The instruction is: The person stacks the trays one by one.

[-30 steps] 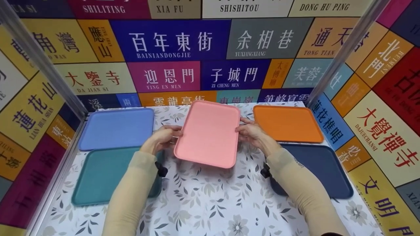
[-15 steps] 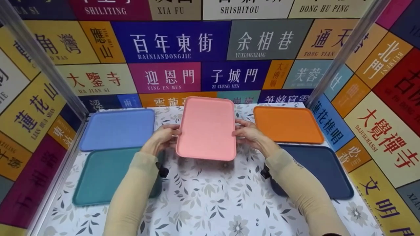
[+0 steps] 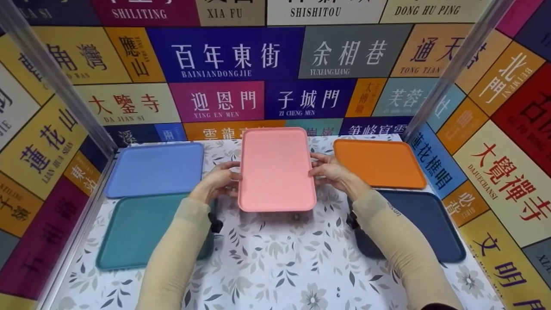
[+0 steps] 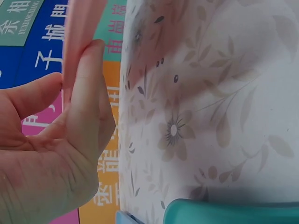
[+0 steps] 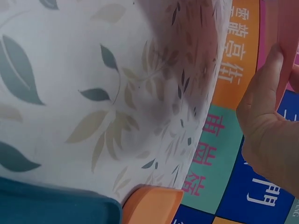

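A pink rectangular tray [image 3: 277, 170] is held up above the table in the middle of the head view, long side pointing away from me. My left hand [image 3: 220, 178] pinches its left edge, thumb on the rim and fingers beneath. In the left wrist view the left hand [image 4: 70, 121] has the edge of the pink tray [image 4: 81, 37] between thumb and fingers. My right hand [image 3: 333, 172] grips the right edge the same way. The right wrist view shows the right hand [image 5: 268, 102] partly cut off at the frame's side, fingers under the tray's edge.
A blue tray [image 3: 155, 168] and a green tray [image 3: 133, 230] lie at left. An orange tray [image 3: 379, 163] and a dark navy tray [image 3: 430, 228] lie at right. The tablecloth [image 3: 275, 275] is floral. Sign-printed walls [image 3: 224, 56] enclose the back and sides.
The pink tray was tilted askew a second ago and now sits straighter, after shifting left and then slightly right. Both hands keep hold of it. The other trays have not moved.
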Demonstrator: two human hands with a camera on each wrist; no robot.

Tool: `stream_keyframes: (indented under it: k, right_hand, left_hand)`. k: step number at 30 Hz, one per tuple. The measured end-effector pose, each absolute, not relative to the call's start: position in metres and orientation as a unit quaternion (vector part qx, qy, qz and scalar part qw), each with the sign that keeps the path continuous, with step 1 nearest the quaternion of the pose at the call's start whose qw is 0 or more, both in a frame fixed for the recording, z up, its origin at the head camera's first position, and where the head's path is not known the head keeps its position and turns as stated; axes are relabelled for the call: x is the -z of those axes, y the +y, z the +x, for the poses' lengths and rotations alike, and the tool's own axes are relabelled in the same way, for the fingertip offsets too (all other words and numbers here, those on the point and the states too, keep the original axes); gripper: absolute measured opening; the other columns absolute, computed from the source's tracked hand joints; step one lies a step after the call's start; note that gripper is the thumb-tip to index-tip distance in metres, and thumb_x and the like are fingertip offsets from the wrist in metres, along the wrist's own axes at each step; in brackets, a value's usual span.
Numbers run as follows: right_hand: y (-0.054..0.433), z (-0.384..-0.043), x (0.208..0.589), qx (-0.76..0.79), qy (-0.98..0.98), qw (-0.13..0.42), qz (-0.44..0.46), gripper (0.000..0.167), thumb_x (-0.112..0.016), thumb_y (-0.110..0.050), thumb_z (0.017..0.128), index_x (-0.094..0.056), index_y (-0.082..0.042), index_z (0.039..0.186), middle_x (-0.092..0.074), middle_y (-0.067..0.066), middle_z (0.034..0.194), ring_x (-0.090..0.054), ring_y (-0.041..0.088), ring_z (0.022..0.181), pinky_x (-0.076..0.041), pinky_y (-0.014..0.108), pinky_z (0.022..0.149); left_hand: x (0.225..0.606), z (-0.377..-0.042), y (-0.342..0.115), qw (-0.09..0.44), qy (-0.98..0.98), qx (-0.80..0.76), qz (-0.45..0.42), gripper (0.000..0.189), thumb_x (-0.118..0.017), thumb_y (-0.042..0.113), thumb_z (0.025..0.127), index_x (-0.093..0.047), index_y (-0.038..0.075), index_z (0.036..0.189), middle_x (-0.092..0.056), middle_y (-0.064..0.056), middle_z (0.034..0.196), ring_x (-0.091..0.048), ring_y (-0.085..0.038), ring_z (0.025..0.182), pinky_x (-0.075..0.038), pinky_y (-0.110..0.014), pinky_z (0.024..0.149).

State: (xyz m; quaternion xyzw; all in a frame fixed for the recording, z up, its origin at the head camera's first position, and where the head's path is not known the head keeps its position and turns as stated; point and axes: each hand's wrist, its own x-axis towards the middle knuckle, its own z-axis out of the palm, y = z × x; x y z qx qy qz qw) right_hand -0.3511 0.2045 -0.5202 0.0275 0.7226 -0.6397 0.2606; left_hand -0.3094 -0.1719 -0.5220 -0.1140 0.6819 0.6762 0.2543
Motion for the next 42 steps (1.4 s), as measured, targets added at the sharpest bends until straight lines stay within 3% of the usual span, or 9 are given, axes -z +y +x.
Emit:
stream_keyframes:
  k: [4,8,16,24,37,42]
  right_hand:
    - [0.209,-0.354,0.525,0.640,0.721,0.264,0.026,0.088,-0.071,0.005,0.098,-0.037,-0.018,0.177,-0.072,0.007,0.138,-0.073,0.018,0.109,-0.070,0.034,0.086]
    - [0.211,-0.358,0.530,0.642,0.718,0.269,0.025,0.091,-0.071,0.007,0.098,-0.034,-0.016,0.178,-0.072,0.006,0.134,-0.073,0.016,0.106,-0.070,0.033,0.086]
    - [0.212,-0.368,0.541,0.626,0.732,0.269,0.032,0.092,-0.072,0.007,0.098,-0.033,-0.017,0.178,-0.071,0.006,0.129,-0.074,0.015,0.100,-0.070,0.032,0.082]
    - [0.206,-0.371,0.552,0.599,0.760,0.248,0.044,0.085,-0.075,0.010,0.091,-0.052,-0.015,0.169,-0.071,-0.002,0.107,-0.076,0.010,0.083,-0.069,0.028,0.073]
    - [0.200,-0.370,0.566,0.558,0.793,0.238,0.057,0.079,-0.077,0.008,0.091,-0.056,-0.012,0.165,-0.072,0.003,0.116,-0.075,0.009,0.083,-0.067,0.025,0.071]
    - [0.198,-0.371,0.568,0.566,0.788,0.231,0.072,0.077,-0.078,0.010,0.090,-0.058,-0.008,0.163,-0.066,0.002,0.108,-0.073,0.008,0.075,-0.068,0.025,0.070]
  left_hand:
    - [0.527,-0.311,-0.163,0.256,0.693,-0.665,-0.112,0.077,-0.065,0.000,0.101,-0.042,0.018,0.172,-0.077,-0.006,0.098,-0.077,-0.021,0.082,-0.069,-0.035,0.066]
    - [0.529,-0.312,-0.159,0.250,0.706,-0.653,-0.111,0.080,-0.064,-0.003,0.097,-0.043,0.018,0.171,-0.076,-0.005,0.101,-0.075,-0.019,0.086,-0.066,-0.033,0.066]
    - [0.538,-0.317,-0.155,0.249,0.707,-0.650,-0.122,0.080,-0.067,-0.002,0.099,-0.043,0.020,0.171,-0.077,-0.007,0.102,-0.074,-0.020,0.089,-0.064,-0.032,0.068]
    - [0.550,-0.320,-0.150,0.236,0.723,-0.636,-0.126,0.079,-0.064,-0.004,0.099,-0.044,0.019,0.171,-0.076,-0.006,0.094,-0.075,-0.018,0.080,-0.066,-0.031,0.065]
    - [0.559,-0.321,-0.145,0.216,0.771,-0.584,-0.134,0.080,-0.064,-0.006,0.095,-0.047,0.014,0.171,-0.071,-0.015,0.134,-0.072,-0.016,0.093,-0.066,-0.032,0.090]
    - [0.559,-0.321,-0.143,0.214,0.782,-0.568,-0.139,0.079,-0.062,-0.007,0.094,-0.047,0.010,0.170,-0.070,-0.017,0.135,-0.071,-0.018,0.096,-0.067,-0.034,0.096]
